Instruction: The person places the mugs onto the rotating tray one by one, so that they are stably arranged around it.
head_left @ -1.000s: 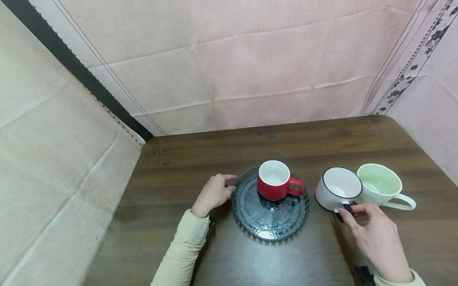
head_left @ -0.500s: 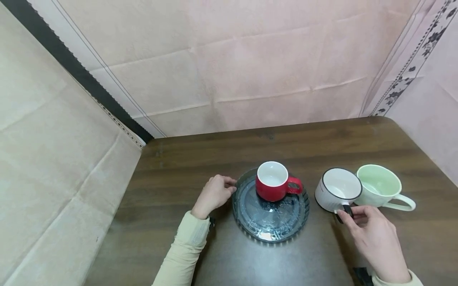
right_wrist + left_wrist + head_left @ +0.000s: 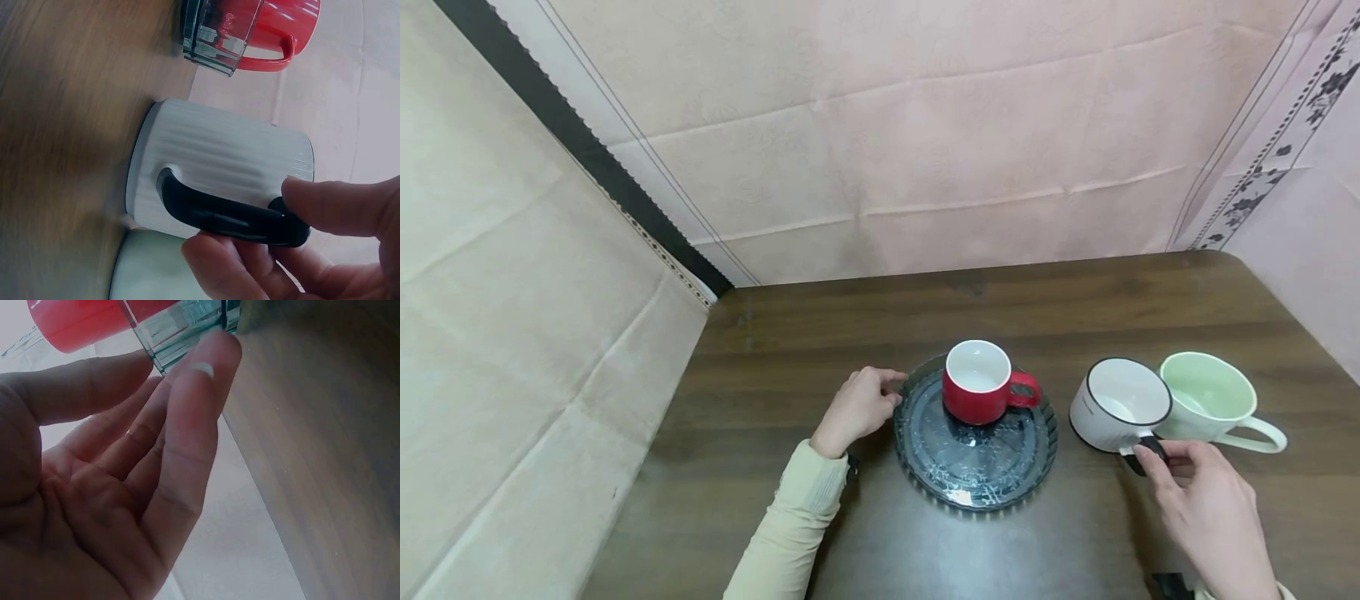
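A red mug (image 3: pixel 977 387) with a white inside stands on a dark, clear glass plate (image 3: pixel 973 467) with a ridged rim. At the plate's left edge, my left hand (image 3: pixel 859 408) holds the rim between thumb and fingertips; the left wrist view has the thumb and index finger (image 3: pixel 190 437) close about the glass. With thumb and fingers my right hand (image 3: pixel 1213 504) pinches the black handle (image 3: pixel 225 215) of a white ribbed mug (image 3: pixel 231 156) with a dark rim. That mug is upright on the table, right of the plate. Close behind it on the right is a light green mug (image 3: pixel 1210 392).
The brown wood-grain table (image 3: pixel 820 325) carries everything. Pale cloth (image 3: pixel 925 150) hangs behind it, with more cloth on the left and right sides. The green mug's handle (image 3: pixel 1258 435) points right, near my right hand.
Mugs and plate look unmoved on the table; the whole view shifts slightly. My left index finger, stretched out earlier, is now bent in at the plate's rim. The right hand keeps its grip on the handle.
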`<action>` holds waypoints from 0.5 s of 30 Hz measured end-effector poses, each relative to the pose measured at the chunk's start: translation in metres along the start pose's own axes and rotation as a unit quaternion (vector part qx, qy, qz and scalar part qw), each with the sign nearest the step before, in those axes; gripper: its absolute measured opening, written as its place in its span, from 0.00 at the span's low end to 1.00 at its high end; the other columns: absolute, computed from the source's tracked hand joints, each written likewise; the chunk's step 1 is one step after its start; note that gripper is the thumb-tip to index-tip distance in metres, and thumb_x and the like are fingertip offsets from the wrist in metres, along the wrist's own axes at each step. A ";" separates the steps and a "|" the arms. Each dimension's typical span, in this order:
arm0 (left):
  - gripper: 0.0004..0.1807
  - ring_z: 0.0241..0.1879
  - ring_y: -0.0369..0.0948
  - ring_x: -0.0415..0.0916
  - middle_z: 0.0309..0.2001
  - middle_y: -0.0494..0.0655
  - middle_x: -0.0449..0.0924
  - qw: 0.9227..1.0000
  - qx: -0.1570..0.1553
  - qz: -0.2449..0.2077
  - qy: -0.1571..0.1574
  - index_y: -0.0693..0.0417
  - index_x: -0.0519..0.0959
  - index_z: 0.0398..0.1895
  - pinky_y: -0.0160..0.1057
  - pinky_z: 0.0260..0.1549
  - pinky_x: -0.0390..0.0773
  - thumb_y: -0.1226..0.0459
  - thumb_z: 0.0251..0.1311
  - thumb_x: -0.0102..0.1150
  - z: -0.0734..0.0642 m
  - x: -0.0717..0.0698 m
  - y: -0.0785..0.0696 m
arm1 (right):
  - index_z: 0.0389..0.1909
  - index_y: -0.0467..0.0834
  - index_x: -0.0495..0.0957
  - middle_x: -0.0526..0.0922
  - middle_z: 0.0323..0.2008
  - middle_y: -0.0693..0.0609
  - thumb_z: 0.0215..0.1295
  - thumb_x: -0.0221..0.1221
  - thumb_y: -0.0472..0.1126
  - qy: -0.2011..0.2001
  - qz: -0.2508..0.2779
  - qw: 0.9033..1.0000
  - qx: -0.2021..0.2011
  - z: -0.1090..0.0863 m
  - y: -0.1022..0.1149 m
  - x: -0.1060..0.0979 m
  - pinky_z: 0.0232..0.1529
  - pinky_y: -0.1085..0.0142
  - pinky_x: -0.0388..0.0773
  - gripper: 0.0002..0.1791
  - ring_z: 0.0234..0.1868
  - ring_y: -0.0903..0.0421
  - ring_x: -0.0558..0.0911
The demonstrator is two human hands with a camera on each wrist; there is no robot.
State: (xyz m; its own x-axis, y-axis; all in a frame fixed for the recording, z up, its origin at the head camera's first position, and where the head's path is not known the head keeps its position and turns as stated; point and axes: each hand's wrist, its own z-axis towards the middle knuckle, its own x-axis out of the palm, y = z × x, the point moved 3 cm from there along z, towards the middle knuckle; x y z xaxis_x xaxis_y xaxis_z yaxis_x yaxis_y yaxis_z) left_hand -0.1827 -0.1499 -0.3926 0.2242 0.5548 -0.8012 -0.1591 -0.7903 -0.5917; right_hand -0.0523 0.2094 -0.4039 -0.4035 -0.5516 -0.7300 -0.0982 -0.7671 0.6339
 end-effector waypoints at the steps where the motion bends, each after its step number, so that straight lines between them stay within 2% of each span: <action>1: 0.17 0.24 0.38 0.72 0.26 0.42 0.79 1.000 -0.001 -0.002 0.001 0.55 0.82 0.53 0.37 0.23 0.71 0.70 0.60 0.59 0.000 0.000 0.000 | 0.37 0.37 0.81 0.85 0.34 0.40 0.61 0.65 0.47 0.000 0.000 1.000 0.000 0.000 0.000 0.000 0.33 0.64 0.65 0.16 0.30 0.78 0.69; 4: 0.14 0.24 0.39 0.72 0.28 0.42 0.79 1.000 -0.005 -0.004 -0.002 0.55 0.83 0.50 0.38 0.25 0.73 0.68 0.61 0.61 0.000 -0.001 0.001 | 0.39 0.35 0.80 0.84 0.35 0.38 0.63 0.64 0.46 -0.001 0.003 1.000 0.003 0.002 0.000 -0.001 0.35 0.59 0.66 0.15 0.33 0.63 0.78; 6: 0.13 0.28 0.40 0.74 0.32 0.44 0.81 1.000 -0.008 -0.006 -0.008 0.55 0.84 0.48 0.39 0.30 0.75 0.68 0.61 0.61 0.001 -0.002 0.000 | 0.39 0.35 0.80 0.84 0.36 0.37 0.63 0.64 0.45 -0.003 0.005 1.000 0.008 0.003 -0.001 -0.001 0.36 0.58 0.66 0.15 0.35 0.51 0.80; 10: 0.09 0.33 0.40 0.77 0.38 0.45 0.84 1.000 -0.006 -0.003 -0.016 0.56 0.85 0.43 0.42 0.37 0.78 0.67 0.61 0.62 0.002 -0.002 0.000 | 0.39 0.35 0.80 0.83 0.36 0.37 0.63 0.64 0.44 -0.008 0.004 1.000 0.024 0.004 -0.002 -0.002 0.34 0.63 0.64 0.14 0.36 0.47 0.80; 12: 0.07 0.33 0.40 0.77 0.36 0.45 0.84 1.000 -0.003 0.003 -0.018 0.56 0.85 0.40 0.42 0.37 0.77 0.67 0.61 0.62 0.002 -0.002 0.000 | 0.39 0.35 0.80 0.83 0.36 0.37 0.63 0.64 0.43 -0.009 0.001 0.999 0.031 0.003 -0.003 -0.002 0.33 0.64 0.64 0.14 0.36 0.46 0.79; 15: 0.05 0.30 0.39 0.76 0.32 0.44 0.82 1.000 -0.003 0.007 -0.016 0.56 0.84 0.37 0.41 0.33 0.77 0.67 0.61 0.61 0.002 -0.001 0.000 | 0.39 0.34 0.80 0.83 0.37 0.35 0.63 0.64 0.43 -0.006 0.005 0.999 0.042 0.002 -0.005 -0.002 0.33 0.60 0.64 0.14 0.38 0.39 0.80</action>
State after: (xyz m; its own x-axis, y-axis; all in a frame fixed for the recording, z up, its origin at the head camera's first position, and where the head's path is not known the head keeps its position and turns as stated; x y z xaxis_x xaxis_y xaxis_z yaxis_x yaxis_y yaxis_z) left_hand -0.1851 -0.1501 -0.3922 0.1906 0.5520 -0.8118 -0.1564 -0.7993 -0.5803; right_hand -0.0531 0.2148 -0.4050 -0.4165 -0.5549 -0.7201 -0.1693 -0.7309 0.6612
